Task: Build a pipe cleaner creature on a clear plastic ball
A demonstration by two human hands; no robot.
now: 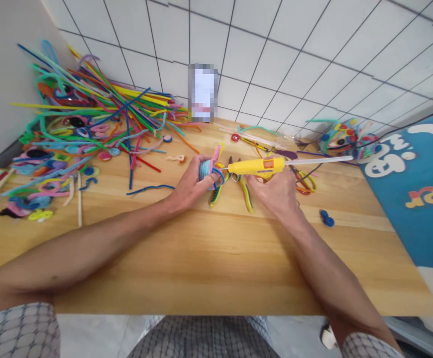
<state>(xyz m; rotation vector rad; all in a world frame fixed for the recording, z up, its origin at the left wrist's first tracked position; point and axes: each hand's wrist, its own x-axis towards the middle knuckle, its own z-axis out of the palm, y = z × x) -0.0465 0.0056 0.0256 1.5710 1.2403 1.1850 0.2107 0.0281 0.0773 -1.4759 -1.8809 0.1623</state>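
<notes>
My left hand (pixel 191 183) is closed around a small pipe-cleaner craft piece (pixel 209 170) of light blue, pink and yellow loops, held just above the wooden table (pixel 209 258). My right hand (pixel 276 191) grips a yellow hot glue gun (pixel 257 166). Its nozzle points left and touches the craft piece. A clear glue stick (pixel 319 160) sticks out of the gun's back toward the right. Green-handled pliers (pixel 244 191) lie on the table under the gun, between my two hands.
A large heap of coloured pipe cleaners (pixel 89 117) and finished curled shapes covers the table's left and back. A smaller colourful pile (pixel 341 136) sits at the back right. A small blue piece (pixel 327 218) lies right of my right hand. A blue mat (pixel 421 194) adjoins the table's right edge.
</notes>
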